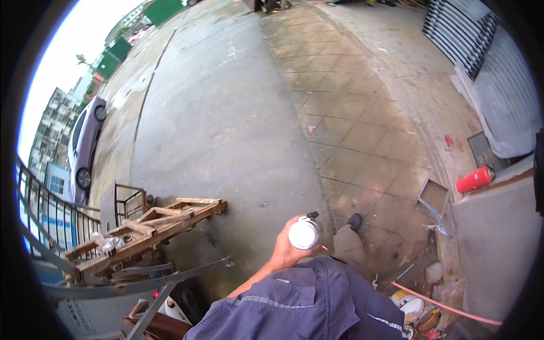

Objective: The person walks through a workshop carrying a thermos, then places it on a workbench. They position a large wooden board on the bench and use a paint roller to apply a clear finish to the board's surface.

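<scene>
My left hand [283,249] is closed around a bottle-like container with a round white top [304,234], held upright in front of my body. Its sides are mostly hidden below the top, so I cannot tell its exact kind. A small black part [312,215] shows at the far edge of the top. My right hand does not show; the dark blue jacket [294,300] fills the lower middle, and one shoe [355,221] steps forward beyond it.
A wooden frame [164,224] and metal railing [54,218] stand at left, with a parked car [85,144] beyond. To the right are a red fire extinguisher [475,179], a metal tray [433,196] and stacked panels [459,34]. Buckets [416,309] and a pink hose [447,306] lie near right.
</scene>
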{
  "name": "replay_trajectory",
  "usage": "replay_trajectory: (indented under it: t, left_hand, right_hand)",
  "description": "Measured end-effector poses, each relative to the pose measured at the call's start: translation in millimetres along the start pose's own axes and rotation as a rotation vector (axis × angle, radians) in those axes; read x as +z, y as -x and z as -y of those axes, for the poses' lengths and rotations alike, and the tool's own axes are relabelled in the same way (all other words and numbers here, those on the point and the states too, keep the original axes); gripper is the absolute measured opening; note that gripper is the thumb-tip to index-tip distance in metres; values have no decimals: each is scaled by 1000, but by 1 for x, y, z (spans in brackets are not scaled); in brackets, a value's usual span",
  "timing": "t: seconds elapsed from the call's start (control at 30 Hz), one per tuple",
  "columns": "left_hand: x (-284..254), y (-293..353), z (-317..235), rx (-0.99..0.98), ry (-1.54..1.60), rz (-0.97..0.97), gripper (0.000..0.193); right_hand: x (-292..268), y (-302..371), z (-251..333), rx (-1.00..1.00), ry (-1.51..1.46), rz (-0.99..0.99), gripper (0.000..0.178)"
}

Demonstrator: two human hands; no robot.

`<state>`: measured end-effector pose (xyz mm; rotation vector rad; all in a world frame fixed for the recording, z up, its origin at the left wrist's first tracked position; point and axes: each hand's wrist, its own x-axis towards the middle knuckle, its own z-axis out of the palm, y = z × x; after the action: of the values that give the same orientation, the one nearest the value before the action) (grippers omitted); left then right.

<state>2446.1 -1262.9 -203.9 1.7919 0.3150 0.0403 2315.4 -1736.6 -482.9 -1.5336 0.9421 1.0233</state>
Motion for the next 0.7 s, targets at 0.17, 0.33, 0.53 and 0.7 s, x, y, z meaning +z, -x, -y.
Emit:
replay_trajectory:
  t: [0.17,0.33,0.53,0.7]
  left_hand:
    - [45,-141,-73,-62,25,-73,87]
    - [66,-304,-136,-132,42,-113,79]
    - [83,-532,-148,-81,-67,-74,84]
    - [87,-715,-205,19,-83,13,86]
  right_hand:
    - [-120,-66,346,-301,231,-171,11]
    - [-109,-47,719,-721,26,-138,51]
    - [-75,-108,899,-713,144,-110,51]
    - [-93,-170,830,-305,209,-54,12]
